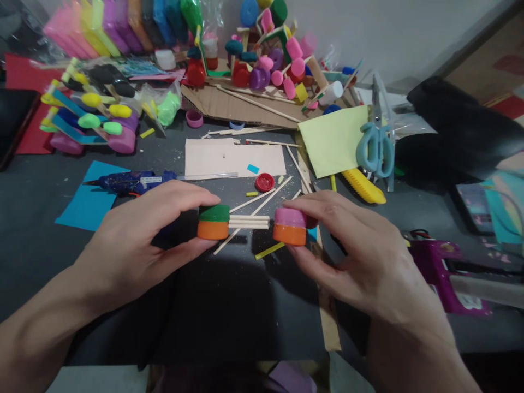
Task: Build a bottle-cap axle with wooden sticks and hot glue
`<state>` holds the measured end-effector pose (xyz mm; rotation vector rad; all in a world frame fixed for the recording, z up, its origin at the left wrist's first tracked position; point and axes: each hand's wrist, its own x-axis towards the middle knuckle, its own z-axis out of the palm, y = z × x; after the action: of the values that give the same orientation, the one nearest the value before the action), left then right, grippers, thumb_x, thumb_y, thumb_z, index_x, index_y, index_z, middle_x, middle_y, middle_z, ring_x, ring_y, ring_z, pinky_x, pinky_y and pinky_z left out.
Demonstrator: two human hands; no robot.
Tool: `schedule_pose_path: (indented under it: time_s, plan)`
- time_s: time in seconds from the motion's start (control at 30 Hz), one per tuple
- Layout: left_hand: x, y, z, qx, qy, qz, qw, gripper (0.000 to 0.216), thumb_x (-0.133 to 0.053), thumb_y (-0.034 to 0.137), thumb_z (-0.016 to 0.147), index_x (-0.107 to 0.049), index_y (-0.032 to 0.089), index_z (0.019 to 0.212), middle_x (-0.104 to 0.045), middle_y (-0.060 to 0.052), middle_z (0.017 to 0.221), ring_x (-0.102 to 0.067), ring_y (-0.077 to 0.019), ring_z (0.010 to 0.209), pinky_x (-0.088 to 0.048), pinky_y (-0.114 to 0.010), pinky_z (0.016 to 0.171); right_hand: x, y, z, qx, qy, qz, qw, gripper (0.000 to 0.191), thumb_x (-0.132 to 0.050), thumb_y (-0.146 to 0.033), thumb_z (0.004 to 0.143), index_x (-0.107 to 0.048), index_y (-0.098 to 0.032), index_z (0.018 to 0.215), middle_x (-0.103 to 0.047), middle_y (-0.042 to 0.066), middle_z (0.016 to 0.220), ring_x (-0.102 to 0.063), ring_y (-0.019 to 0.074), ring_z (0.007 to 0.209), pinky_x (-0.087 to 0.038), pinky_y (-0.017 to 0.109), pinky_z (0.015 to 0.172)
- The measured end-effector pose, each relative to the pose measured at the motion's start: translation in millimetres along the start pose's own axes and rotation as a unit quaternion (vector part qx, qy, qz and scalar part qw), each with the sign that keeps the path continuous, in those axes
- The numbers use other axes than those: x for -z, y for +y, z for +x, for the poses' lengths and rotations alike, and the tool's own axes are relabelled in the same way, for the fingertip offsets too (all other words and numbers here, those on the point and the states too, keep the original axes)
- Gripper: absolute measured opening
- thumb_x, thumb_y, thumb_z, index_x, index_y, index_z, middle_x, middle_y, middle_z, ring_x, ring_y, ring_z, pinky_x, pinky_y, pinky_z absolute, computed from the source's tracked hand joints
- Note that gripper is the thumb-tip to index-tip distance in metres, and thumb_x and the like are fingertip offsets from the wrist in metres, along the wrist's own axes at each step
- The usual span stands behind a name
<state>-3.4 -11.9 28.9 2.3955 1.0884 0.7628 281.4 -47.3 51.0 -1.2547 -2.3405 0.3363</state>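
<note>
My left hand pinches a small round piece with a green top and orange bottom, like two bottle caps stacked together. Thin wooden sticks show side by side just to its right; whether they are fixed to it I cannot tell. Between the fingers of my right hand is a similar round piece, pink above and orange below. A narrow gap separates the stick ends from this pink piece. Behind the hands lie a red cap and several loose wooden sticks.
A blue glue gun lies on blue paper at left. Scissors and a yellow cutter rest at right, near a purple tool. Colourful wheeled models and packs of coloured clay crowd the back.
</note>
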Motion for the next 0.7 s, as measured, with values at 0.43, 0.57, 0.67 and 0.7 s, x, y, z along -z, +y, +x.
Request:
schedule_pose_path:
  time_s: [0.43,0.57,0.67,0.7]
  plan:
    - [-3.2,0.8,-1.1,-0.006,-0.005,-0.01,1.0,0.031,-0.066,0.033,0.089,-0.063,0.03,0.12,-0.072,-0.001,0.113,-0.07,-0.0213,0.101,-0.057,-0.026,0.089,-1.2,-0.5,1.6,0.0,-0.01,0.016,1.0,0.032,-0.061,-0.018,0.088,-0.058,-0.025,0.119,-0.069,0.007,0.107,-0.068,0.023,0.095,-0.057,0.036,0.08]
    - [-4.1,0.7,-0.7,0.005,-0.003,-0.024,1.0,0.032,-0.069,0.031,0.087,-0.065,0.03,0.119,-0.072,-0.001,0.113,-0.07,-0.0219,0.101,-0.056,-0.026,0.088,-1.3,0.1,1.4,0.017,-0.012,0.015,1.0,0.03,-0.062,-0.018,0.089,-0.057,-0.021,0.119,-0.067,0.009,0.107,-0.067,0.0222,0.096,-0.056,0.035,0.079]
    - [-4.2,0.6,-0.8,0.006,-0.005,-0.022,1.0,0.032,-0.069,0.031,0.087,-0.064,0.03,0.118,-0.072,-0.001,0.113,-0.07,-0.0215,0.101,-0.056,-0.026,0.088,-1.3,0.0,1.5,0.017,-0.014,0.012,1.0,0.031,-0.061,-0.018,0.089,-0.057,-0.022,0.119,-0.067,0.009,0.107,-0.067,0.0231,0.095,-0.056,0.036,0.078]
    - [-4.1,0.5,-0.9,0.004,-0.006,-0.019,1.0,0.032,-0.068,0.031,0.087,-0.064,0.03,0.119,-0.072,-0.001,0.113,-0.07,-0.0212,0.101,-0.056,-0.025,0.088,-1.2,-0.3,1.5,0.016,-0.015,0.012,1.0,0.031,-0.061,-0.018,0.089,-0.057,-0.022,0.119,-0.067,0.009,0.107,-0.066,0.0233,0.095,-0.056,0.036,0.078]
